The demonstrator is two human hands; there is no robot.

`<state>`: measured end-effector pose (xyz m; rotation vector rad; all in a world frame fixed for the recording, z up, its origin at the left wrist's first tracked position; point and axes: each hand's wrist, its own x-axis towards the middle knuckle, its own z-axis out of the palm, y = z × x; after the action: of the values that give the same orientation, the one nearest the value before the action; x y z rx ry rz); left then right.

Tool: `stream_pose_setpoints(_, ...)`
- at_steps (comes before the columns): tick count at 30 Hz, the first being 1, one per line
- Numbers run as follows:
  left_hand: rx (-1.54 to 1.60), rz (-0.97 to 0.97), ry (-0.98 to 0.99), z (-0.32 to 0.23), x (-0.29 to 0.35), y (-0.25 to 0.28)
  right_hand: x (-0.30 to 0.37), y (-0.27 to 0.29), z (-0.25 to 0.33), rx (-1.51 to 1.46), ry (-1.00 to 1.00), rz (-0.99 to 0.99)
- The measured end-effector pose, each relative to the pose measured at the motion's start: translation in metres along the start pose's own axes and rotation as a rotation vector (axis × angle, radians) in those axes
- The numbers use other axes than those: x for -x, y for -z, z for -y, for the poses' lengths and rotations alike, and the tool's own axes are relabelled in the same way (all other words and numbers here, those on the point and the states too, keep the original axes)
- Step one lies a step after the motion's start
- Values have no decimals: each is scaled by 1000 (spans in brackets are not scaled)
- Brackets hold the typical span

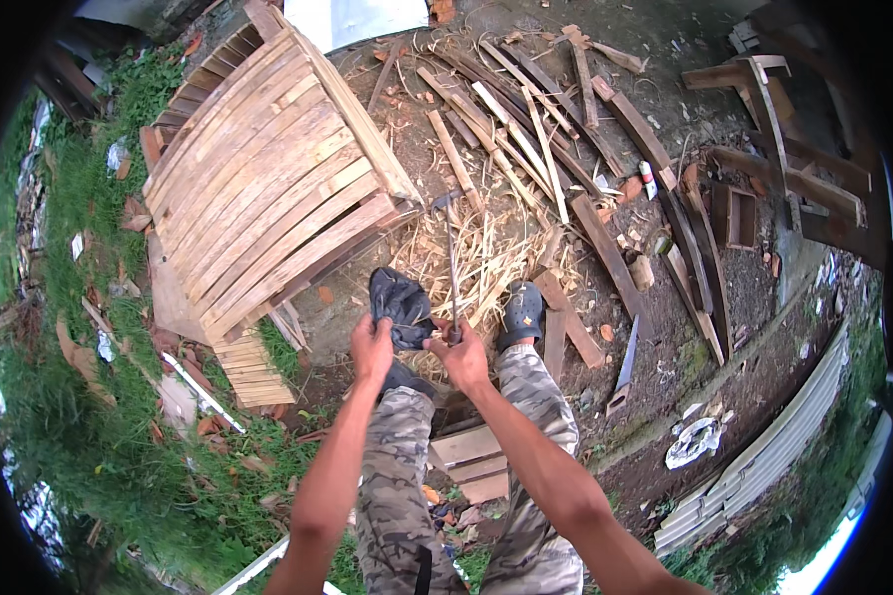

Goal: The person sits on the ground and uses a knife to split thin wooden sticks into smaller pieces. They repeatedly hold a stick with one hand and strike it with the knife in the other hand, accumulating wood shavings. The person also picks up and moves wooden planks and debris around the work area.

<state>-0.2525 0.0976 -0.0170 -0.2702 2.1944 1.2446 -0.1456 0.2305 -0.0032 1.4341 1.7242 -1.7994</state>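
My left hand [372,349] is closed on the edge of a crumpled black plastic bag [400,305], which hangs over my left foot. Just to its right, my right hand [463,359] wraps round the lower end of a hammer [453,263]. The hammer's long thin handle points away from me, with its dark head at the far end over the wood shavings. My right fingertips come close to the bag's edge; whether they also touch it I cannot tell.
A slatted wooden panel structure [268,169] stands at the left. Curled wood shavings [486,273] lie by my right shoe [522,315]. Loose planks [605,248] are strewn ahead and right, and a handsaw [625,367] lies near them. Corrugated sheets [764,446] sit at the lower right.
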Motion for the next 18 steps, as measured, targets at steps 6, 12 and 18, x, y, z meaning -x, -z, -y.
stream_pose_setpoints(6, 191, 46, 65, -22, 80, 17, 80, -28, 17, 126, 132, -98)
stream_pose_setpoints(12, -35, 209, -79, -31, 129, 48, 138, -23, -7, 42, 121, -420)
stream_pose_setpoints(18, -233, 254, -15, -35, 141, 72, 137, 2, -13, -51, -6, -498)
